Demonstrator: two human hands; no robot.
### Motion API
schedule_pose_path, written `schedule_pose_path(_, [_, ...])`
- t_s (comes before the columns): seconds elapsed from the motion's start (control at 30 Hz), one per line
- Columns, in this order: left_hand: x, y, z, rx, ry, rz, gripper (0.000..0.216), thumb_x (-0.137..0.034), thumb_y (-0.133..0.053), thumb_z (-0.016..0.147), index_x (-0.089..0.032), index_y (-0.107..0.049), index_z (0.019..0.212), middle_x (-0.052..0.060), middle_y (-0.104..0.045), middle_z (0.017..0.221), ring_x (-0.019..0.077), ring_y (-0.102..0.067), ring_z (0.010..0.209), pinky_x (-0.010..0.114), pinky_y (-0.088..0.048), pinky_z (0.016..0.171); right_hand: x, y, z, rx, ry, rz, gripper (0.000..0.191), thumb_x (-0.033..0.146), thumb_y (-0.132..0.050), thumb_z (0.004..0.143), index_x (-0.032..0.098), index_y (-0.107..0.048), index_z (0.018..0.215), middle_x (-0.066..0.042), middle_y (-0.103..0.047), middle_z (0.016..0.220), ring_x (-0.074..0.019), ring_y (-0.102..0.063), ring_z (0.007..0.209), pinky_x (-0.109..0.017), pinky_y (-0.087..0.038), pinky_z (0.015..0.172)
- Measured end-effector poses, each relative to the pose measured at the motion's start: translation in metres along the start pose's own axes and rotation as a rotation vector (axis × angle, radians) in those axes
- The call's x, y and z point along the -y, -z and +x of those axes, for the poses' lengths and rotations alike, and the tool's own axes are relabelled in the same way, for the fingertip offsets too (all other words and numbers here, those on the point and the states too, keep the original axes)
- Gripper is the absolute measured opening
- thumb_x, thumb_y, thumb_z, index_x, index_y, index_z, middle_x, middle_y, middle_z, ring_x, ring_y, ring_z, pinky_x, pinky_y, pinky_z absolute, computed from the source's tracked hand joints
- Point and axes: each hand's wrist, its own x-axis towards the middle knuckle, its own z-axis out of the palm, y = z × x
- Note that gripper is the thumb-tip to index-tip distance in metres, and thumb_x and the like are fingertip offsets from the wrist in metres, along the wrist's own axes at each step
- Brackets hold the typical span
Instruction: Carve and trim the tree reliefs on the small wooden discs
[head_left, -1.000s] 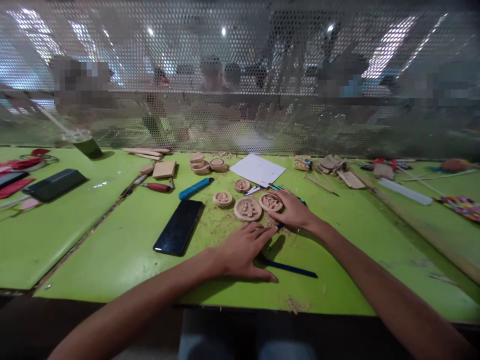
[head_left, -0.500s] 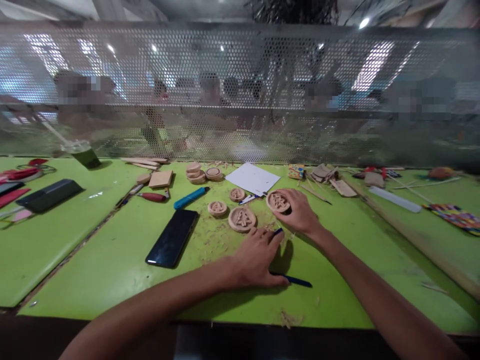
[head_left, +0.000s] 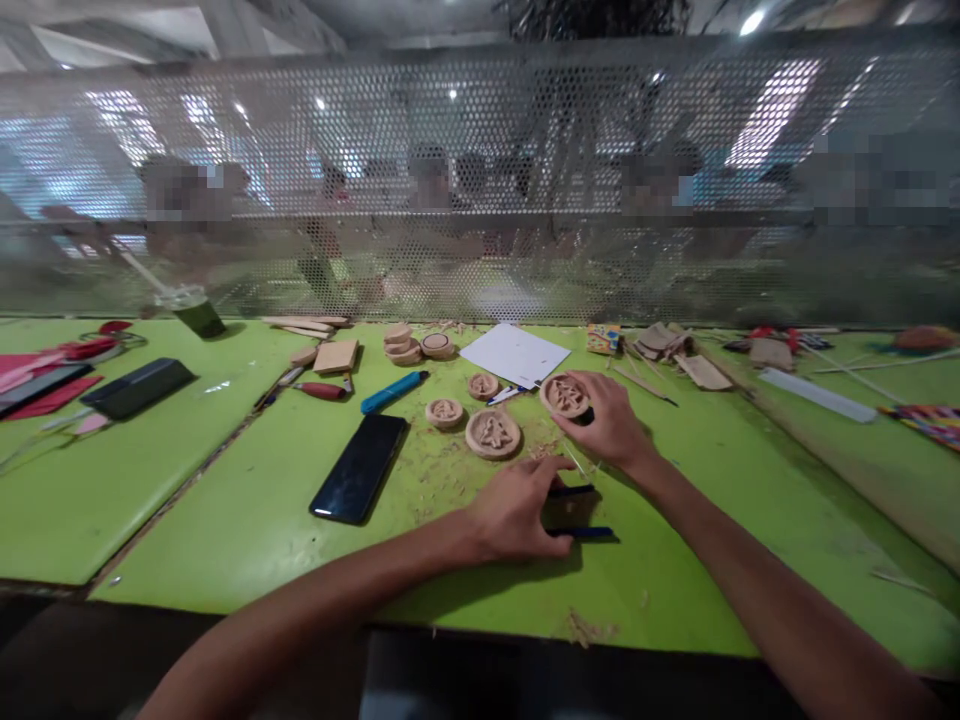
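Note:
My right hand (head_left: 613, 425) holds a round wooden disc (head_left: 565, 396) carved with a tree-like relief, tilted up and gripped at its right edge. My left hand (head_left: 517, 508) is low over the table, thumb and fingers apart. By its fingers lies one slim dark blue pen-like tool (head_left: 576, 490). A second dark blue pen-like tool (head_left: 592, 534) is beside the thumb; whether they touch I cannot tell. Beyond my left hand rest a large carved disc (head_left: 493, 433) and two smaller carved discs, one at the left (head_left: 444, 412) and one behind (head_left: 483, 386).
A black phone (head_left: 360, 468), a blue cutter (head_left: 394, 392) and a red-handled tool (head_left: 321, 390) lie at left. Behind are white paper (head_left: 514, 354), plain wooden discs (head_left: 402, 347) and a square wooden block (head_left: 337, 356). A perforated metal screen (head_left: 480, 250) borders the green table's far edge.
My left hand has opened wider, and the upper blue tool now lies roughly parallel to the lower one. My right hand still holds the disc. The view has shifted slightly.

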Motion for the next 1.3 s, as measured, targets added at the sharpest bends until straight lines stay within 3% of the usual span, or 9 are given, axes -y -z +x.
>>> schedule_pose_path(0.23, [0.007,0.037,-0.001,-0.171,0.007,-0.056,0.036,-0.039,-0.064,0.102,-0.018,-0.061,0.132,0.010,-0.065,0.129,0.0231,-0.067,0.109,0.044,-0.060,0.093,0.008,0.004,0.000,0.015,-0.065,-0.015,0.041,0.044,-0.064,0.105,0.017,-0.059,0.135,-0.013,-0.055,0.133,-0.0266,-0.059,0.116,-0.048,-0.054,0.098])
schedule_pose_path(0.5, [0.054,0.095,0.002,-0.371,0.171,0.064,0.038,-0.038,-0.066,0.101,-0.016,-0.061,0.132,0.011,-0.064,0.131,0.0248,-0.067,0.112,0.046,-0.059,0.095,0.038,0.021,-0.002,0.245,-0.082,0.051,0.043,0.047,-0.064,0.105,0.016,-0.059,0.134,-0.012,-0.058,0.126,-0.0242,-0.061,0.107,-0.044,-0.058,0.090])
schedule_pose_path(0.6, [0.066,0.099,0.001,-0.384,0.225,0.118,0.038,-0.038,-0.066,0.101,-0.017,-0.060,0.132,0.011,-0.063,0.131,0.0246,-0.067,0.112,0.046,-0.060,0.094,0.074,0.029,-0.015,0.405,-0.002,0.138,0.041,0.048,-0.062,0.105,0.017,-0.059,0.133,-0.011,-0.059,0.123,-0.0219,-0.062,0.101,-0.040,-0.059,0.084])
schedule_pose_path(0.73, [0.071,0.088,0.002,-0.339,0.235,0.171,0.038,-0.038,-0.066,0.102,-0.017,-0.060,0.132,0.011,-0.063,0.131,0.0247,-0.067,0.112,0.046,-0.059,0.095,0.101,0.031,-0.024,0.556,0.021,0.165,0.039,0.047,-0.062,0.105,0.018,-0.061,0.131,-0.012,-0.058,0.127,-0.0238,-0.061,0.108,-0.044,-0.056,0.094])
schedule_pose_path(0.8, [0.070,0.081,0.003,-0.313,0.239,0.195,0.038,-0.038,-0.066,0.102,-0.017,-0.060,0.132,0.011,-0.063,0.132,0.0247,-0.067,0.112,0.046,-0.059,0.095,0.088,0.031,-0.017,0.609,-0.035,0.160,0.040,0.046,-0.063,0.105,0.017,-0.060,0.131,-0.011,-0.058,0.127,-0.0240,-0.061,0.108,-0.044,-0.057,0.093])
schedule_pose_path(0.9, [0.069,0.075,0.004,-0.276,0.245,0.227,0.037,-0.038,-0.065,0.102,-0.017,-0.061,0.132,0.011,-0.063,0.132,0.0244,-0.066,0.112,0.046,-0.059,0.095,0.045,0.039,0.000,0.683,-0.187,0.129,0.035,0.044,-0.062,0.107,0.017,-0.062,0.128,-0.011,-0.059,0.124,-0.0218,-0.062,0.105,-0.041,-0.057,0.090])
schedule_pose_path(1.03, [0.071,0.075,0.004,-0.228,0.240,0.265,0.037,-0.038,-0.065,0.102,-0.017,-0.061,0.132,0.011,-0.064,0.131,0.0242,-0.067,0.111,0.045,-0.059,0.094,-0.004,0.064,0.002,0.921,-0.243,0.182,0.035,0.043,-0.063,0.106,0.015,-0.061,0.127,-0.011,-0.060,0.122,-0.0219,-0.062,0.104,-0.040,-0.058,0.089])
schedule_pose_path(1.17, [0.075,0.074,0.003,-0.219,0.241,0.308,0.038,-0.040,-0.065,0.102,-0.018,-0.060,0.133,0.011,-0.063,0.131,0.0242,-0.067,0.111,0.045,-0.059,0.094,-0.010,0.077,-0.014,1.186,-0.210,0.239,0.036,0.043,-0.065,0.105,0.014,-0.062,0.126,-0.010,-0.060,0.121,-0.0228,-0.063,0.103,-0.040,-0.058,0.089])
schedule_pose_path(1.3, [0.078,0.070,0.002,-0.227,0.215,0.354,0.042,-0.041,-0.065,0.102,-0.018,-0.058,0.136,0.011,-0.063,0.132,0.0251,-0.067,0.112,0.047,-0.058,0.096,0.000,0.072,-0.021,1.317,-0.205,0.208,0.036,0.043,-0.065,0.105,0.015,-0.063,0.126,-0.010,-0.060,0.123,-0.0233,-0.062,0.105,-0.041,-0.057,0.090])
